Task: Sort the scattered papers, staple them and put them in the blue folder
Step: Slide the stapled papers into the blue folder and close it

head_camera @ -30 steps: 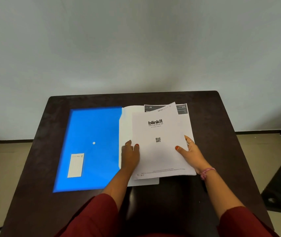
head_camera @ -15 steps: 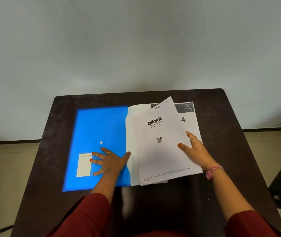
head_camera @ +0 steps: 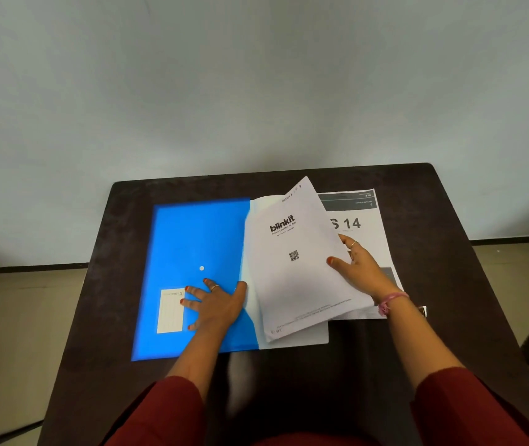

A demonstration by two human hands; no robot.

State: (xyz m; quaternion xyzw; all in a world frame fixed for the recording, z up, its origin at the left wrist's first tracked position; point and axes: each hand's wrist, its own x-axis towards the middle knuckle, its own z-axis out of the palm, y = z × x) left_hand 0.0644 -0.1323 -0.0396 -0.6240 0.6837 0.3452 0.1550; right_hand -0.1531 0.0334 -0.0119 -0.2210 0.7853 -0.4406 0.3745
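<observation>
The blue folder (head_camera: 192, 246) lies flat on the left half of the dark table, with a white button and a white label on it. My left hand (head_camera: 216, 305) presses flat on its lower right part, fingers spread. A white paper bundle printed "blinkit" (head_camera: 289, 268) lies tilted over the folder's right edge. My right hand (head_camera: 358, 268) pinches its right edge, thumb on top and fingers beneath. Under it to the right lies a sheet printed "14" (head_camera: 366, 226). More white paper (head_camera: 308, 339) shows below the bundle.
The dark table (head_camera: 450, 252) stands against a pale wall. A small metallic object (head_camera: 422, 311) sits by my right wrist. Tiled floor and a dark object lie at the right.
My left hand left the papers and moved left onto the blue folder. The "blinkit" bundle swung left and tilted, uncovering the "14" sheet.
</observation>
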